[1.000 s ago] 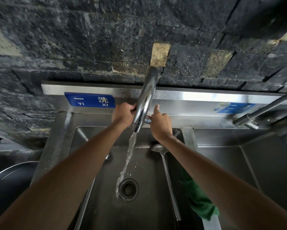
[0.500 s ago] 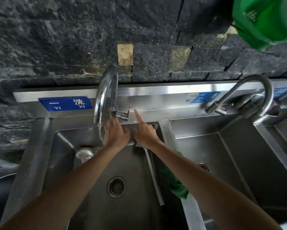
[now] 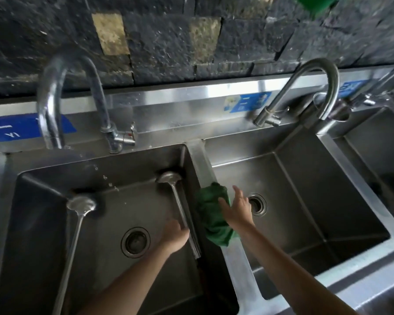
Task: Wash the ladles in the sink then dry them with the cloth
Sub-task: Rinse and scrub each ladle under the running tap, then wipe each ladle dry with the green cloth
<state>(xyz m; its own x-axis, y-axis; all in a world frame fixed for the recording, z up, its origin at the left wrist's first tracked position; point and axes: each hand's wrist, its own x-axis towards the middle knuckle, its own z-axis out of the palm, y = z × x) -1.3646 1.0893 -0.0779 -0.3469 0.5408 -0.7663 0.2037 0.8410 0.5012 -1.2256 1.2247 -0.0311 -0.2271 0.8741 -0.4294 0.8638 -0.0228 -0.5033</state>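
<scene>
Two steel ladles lie in the left sink basin. One ladle leans along the basin's left side, bowl up. The other ladle rests against the right wall, and my left hand grips its handle about midway. A green cloth is draped over the divider between the two basins. My right hand hovers over the cloth's right edge with fingers spread and straight, touching or just above it. The left tap shows only a few falling drops.
A middle basin with a drain and its own curved tap lies to the right, and a third basin at the far right. A dark stone wall rises behind. Something green hangs at the top right edge.
Both hands left the tap, and the water stream stopped. My left hand dropped to the right-hand ladle's handle; my right hand moved down to the green cloth. The view shifted rightward.
</scene>
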